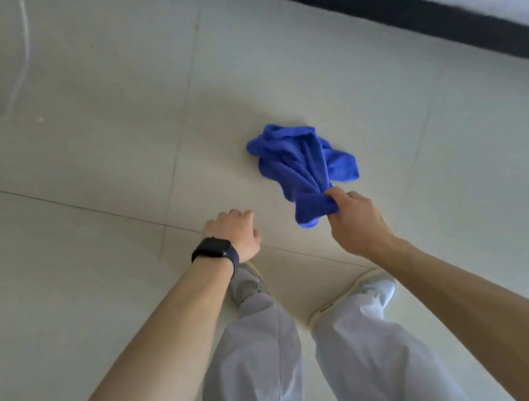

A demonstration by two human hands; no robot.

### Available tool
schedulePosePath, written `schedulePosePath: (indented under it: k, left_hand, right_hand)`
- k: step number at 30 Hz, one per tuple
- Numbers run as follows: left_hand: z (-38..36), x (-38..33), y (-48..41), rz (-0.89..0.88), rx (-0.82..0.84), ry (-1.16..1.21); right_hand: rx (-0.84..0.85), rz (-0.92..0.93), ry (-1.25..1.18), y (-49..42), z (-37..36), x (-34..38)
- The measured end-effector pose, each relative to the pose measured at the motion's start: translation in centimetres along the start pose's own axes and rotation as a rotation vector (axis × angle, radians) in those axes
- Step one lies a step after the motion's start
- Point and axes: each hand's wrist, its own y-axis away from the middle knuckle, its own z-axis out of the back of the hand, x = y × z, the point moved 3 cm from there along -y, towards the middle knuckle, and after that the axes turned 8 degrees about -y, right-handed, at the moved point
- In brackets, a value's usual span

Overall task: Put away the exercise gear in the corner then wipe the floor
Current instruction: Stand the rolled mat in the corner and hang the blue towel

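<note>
Tightly bunched blue cloth (302, 166) in right hand (354, 217)

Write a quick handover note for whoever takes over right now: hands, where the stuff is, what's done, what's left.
Right hand grips the blue cloth by one bunched end, over the tiles near the wall; whether it touches the floor is unclear.
Left hand is loosely curled and holds nothing.
A white rope lies on the floor at the left. No other gear or corner is in view.
Done: cloth in hand.
Left: wipe the floor; put the rope away if it counts as gear.
</note>
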Motion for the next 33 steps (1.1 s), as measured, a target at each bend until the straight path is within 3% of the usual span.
schedulePosePath:
  k: [4,9,13,17,23,28,33]
  left_hand:
    - [8.3,-3.2,11.5,-0.04,-0.023,0.073]
    - [20.2,-7.8,27.4,-0.143,-0.198,0.257]
    - [29.1,-11.6,39.2,-0.422,-0.374,0.376]
    - [36.1,-15.2,48.3,-0.626,-0.584,0.209]
    - [46.2,-22.0,60.0,-0.841,-0.792,0.254]
    - [49.7,-31.2,70.0,-1.122,-0.819,0.348]
    - [52.3,-38.7,76.1,-1.201,-0.861,0.546]
  right_hand:
    - [0.006,0.032,0.003,10.3,8.9,4.4]
    - [-0.074,0.063,-0.132,24.9,20.4,9.9]
    - [-0.221,0.155,-0.193,36.1,27.5,12.9]
    - [-0.442,0.194,-0.336,46.5,33.2,14.3]
    - [-0.85,0.02,-0.345,60.4,39.1,11.5]
    - [-1.019,-0.002,-0.576,66.7,40.5,7.6]
    - [-1.06,-0.026,-0.768,72.1,40.2,1.5]
